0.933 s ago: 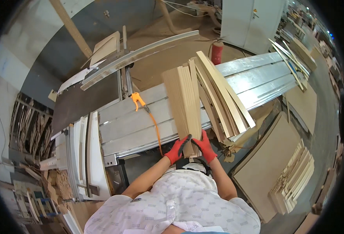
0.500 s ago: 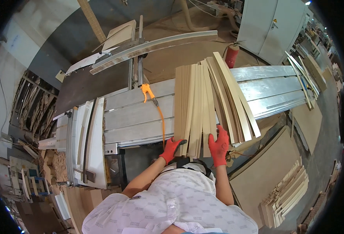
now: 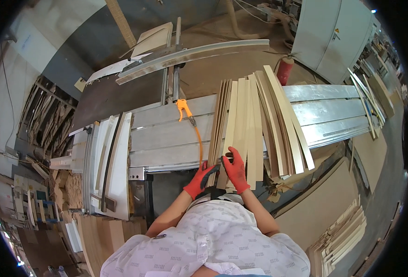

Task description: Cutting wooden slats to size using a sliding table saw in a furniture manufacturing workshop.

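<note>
Long, thin wooden strips lie fanned across the metal table, their near ends overhanging its front edge. Brown-edged strips stand at the left of the bundle, with small gaps between them. Paler flat strips lie beside these, and another bunch of strips fans out to the right. My left hand, in a red glove with dark fingers and palm, is closed around the near ends of the brown-edged strips. My gloved right hand is over the near part of the pale strips, fingers apart and nothing visibly held.
An orange air blow gun with its hose rests on the metal table to the left. White panels lie further left. A long metal fence spans the back. More strips are stacked at lower right.
My right hand has moved left from the right side of the pale strips to beside my left hand. The leftmost strips have tilted and spread apart. The whole view has shifted slightly.
</note>
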The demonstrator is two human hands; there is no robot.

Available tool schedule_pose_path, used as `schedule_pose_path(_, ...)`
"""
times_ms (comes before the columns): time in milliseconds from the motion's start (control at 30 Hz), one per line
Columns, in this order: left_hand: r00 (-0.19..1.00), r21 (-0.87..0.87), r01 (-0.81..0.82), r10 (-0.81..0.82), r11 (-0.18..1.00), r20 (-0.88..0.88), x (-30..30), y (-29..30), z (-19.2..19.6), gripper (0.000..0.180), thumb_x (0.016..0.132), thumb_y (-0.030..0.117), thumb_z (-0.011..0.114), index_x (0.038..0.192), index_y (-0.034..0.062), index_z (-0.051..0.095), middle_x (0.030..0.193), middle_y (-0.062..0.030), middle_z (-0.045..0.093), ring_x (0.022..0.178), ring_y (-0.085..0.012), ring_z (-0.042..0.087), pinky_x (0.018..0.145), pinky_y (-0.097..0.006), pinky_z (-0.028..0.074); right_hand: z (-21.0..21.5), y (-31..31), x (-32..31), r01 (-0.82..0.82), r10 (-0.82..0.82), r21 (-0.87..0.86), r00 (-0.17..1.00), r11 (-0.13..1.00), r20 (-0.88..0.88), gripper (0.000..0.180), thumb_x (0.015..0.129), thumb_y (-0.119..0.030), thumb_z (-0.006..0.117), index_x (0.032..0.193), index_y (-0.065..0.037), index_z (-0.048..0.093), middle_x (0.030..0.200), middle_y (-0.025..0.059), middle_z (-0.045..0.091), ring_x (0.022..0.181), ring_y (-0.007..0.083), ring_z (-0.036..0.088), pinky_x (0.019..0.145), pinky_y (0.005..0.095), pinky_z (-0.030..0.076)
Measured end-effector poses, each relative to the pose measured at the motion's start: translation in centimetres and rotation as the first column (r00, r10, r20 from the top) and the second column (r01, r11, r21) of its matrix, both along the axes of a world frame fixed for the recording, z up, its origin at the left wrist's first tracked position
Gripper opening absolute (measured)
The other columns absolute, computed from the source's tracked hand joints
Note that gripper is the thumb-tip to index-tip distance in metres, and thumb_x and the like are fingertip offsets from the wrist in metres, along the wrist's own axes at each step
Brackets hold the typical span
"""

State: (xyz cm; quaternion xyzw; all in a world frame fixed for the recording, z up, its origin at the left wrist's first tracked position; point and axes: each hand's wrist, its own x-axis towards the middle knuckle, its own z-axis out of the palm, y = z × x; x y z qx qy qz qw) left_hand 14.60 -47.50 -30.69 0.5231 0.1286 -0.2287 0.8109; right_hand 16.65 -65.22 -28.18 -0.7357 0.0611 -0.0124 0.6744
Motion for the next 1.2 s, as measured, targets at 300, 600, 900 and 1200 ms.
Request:
schedule_pose_path(300,0.929,-0.643,0.105,-0.305,0.758,-0.209,-1.9,2.9,8.1,0.062,0.095,0.035,0.06,0.146,0.0072,0.04,0.132,-0.0156,0.06,0.08,-0.0186,0.06,0.062,-0.031,0.052,2.9,1.5,1.1,-0.208,0.342,0.587,0.931,0.783,-0.127,0.045,0.098,-0.021,0.064,0.137,-0.002,0.052,0.112,0.0075,0.065,0.099,0.0122,0.06,0.086,0.0285,0.049)
schedule_pose_path(600,0.965,-0.033,0.229,-0.231,0.973,-0.127,-4.6,4.7,13.3,0.063,0.092,0.023,0.067,0.145,-0.0007,0.043,0.129,-0.0165,0.064,0.093,-0.0194,0.067,0.079,-0.034,0.057,3.7,3.9,2.2,-0.25,0.479,0.678,0.861,0.692,-0.171,0.037,0.098,-0.016,0.062,0.131,0.0,0.057,0.107,0.0036,0.067,0.095,0.0123,0.064,0.08,0.0282,0.054)
schedule_pose_path(900,0.988,-0.004,0.153,-0.153,0.988,0.009,-6.0,8.2,16.7,0.069,0.082,0.018,0.073,0.143,0.0005,0.046,0.127,-0.0115,0.065,0.105,-0.0134,0.061,0.091,-0.028,0.049,8.7,6.4,2.5,-0.337,0.61,0.842,0.792,0.421,0.013,0.047,0.095,-0.014,0.064,0.136,0.001,0.048,0.127,0.0188,0.063,0.109,0.0278,0.065,0.097,0.0402,0.052)
schedule_pose_path(1200,0.978,0.563,-0.073,-0.053,0.823,0.204,-8.2,13.4,16.3,0.062,0.071,0.02,0.086,0.122,-0.0018,0.06,0.108,-0.0067,0.066,0.097,-0.01,0.058,0.085,-0.026,0.047,11.4,12.6,1.3,-0.362,0.608,0.846,0.792,0.391,0.057,0.051,0.094,-0.011,0.064,0.139,0.003,0.045,0.129,0.0224,0.061,0.116,0.0302,0.063,0.099,0.0426,0.052)
